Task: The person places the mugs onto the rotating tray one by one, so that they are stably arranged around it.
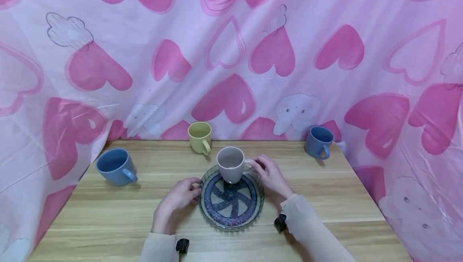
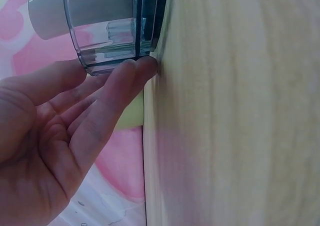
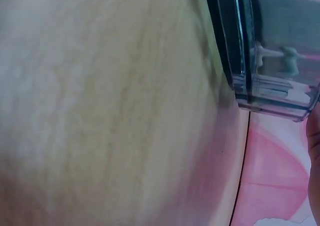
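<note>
A round, clear glass dish [image 1: 232, 224] with a dark swirl pattern lies on the table. Inside it, toward its far side, stands a pale pinkish-grey mug [image 1: 231, 168], upright, handle to the right. My right hand [image 1: 270, 175] pinches that handle; the right wrist view catches only a sliver of the hand [image 3: 314, 158] beside the dish wall. At the dish's left edge, my left hand [image 1: 181, 195] holds the side. In the left wrist view its thumb [image 2: 62, 78] meets the rim while fingertips touch low near the base.
One blue mug [image 1: 115, 167] stands at the left of the wooden table [image 1: 119, 222]. A yellow-green mug [image 1: 199, 136] is at the back, and another blue mug [image 1: 319, 142] at the back right. A pink heart-patterned cloth [image 1: 231, 53] hangs behind and at the sides.
</note>
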`<state>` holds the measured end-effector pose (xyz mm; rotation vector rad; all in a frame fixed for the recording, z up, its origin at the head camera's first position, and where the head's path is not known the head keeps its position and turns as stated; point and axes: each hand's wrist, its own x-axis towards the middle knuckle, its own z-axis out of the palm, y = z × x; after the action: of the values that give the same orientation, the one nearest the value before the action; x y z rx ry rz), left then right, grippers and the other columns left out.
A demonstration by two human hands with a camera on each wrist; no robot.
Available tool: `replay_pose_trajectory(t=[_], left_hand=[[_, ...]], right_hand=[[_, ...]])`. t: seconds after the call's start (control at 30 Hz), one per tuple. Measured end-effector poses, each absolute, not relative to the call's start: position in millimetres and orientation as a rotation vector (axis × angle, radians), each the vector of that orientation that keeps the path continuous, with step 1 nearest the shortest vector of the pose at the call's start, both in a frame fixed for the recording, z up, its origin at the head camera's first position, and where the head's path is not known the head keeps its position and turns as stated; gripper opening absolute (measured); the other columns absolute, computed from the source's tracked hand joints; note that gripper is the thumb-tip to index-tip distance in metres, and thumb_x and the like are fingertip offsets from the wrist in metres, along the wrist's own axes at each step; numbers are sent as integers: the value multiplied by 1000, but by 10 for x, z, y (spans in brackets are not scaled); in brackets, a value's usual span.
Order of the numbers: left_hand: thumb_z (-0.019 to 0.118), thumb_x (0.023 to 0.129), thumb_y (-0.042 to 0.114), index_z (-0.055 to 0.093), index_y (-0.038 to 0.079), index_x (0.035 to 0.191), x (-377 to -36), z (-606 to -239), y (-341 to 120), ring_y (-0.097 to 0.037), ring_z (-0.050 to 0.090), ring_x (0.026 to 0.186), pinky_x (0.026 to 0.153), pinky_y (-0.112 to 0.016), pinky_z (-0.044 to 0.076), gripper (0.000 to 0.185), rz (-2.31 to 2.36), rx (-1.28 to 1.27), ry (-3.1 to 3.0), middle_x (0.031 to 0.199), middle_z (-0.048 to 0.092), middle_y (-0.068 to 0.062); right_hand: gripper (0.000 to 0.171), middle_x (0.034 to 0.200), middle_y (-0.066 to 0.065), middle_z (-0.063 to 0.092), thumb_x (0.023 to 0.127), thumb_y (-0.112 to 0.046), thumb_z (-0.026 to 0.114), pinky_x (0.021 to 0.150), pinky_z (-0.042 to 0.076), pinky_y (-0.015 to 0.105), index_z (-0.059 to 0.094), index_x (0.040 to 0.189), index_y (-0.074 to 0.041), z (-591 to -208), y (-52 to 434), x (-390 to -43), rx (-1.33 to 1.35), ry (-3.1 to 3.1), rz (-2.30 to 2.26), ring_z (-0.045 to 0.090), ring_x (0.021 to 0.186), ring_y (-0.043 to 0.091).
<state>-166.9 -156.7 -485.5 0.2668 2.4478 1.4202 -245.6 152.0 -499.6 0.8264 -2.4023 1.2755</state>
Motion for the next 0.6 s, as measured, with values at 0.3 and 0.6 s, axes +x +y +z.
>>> replay_pose_trajectory(t=[0.3, 0.6], left_hand=[[50, 86, 2, 45, -6, 120, -1650, -4844, -1548, -23, 60, 62, 61, -33, 51, 35, 1427, 258, 2432, 81, 60, -15], [51, 85, 0, 46, -7, 115, -1647, -4840, -1551, -23, 59, 59, 56, -32, 51, 31, 1462, 266, 2396, 79, 59, -17]], right_hand=[[16, 79, -1, 53, 90, -24, 48, 51, 45, 24, 59, 97, -15, -4965, 1535, -2487, 790, -2496, 1316, 50, 64, 11], [13, 78, 5, 56, 89, -22, 50, 52, 45, 24, 59, 96, -15, -4976, 1547, -2499, 712, -2521, 1443, 51, 65, 15]])
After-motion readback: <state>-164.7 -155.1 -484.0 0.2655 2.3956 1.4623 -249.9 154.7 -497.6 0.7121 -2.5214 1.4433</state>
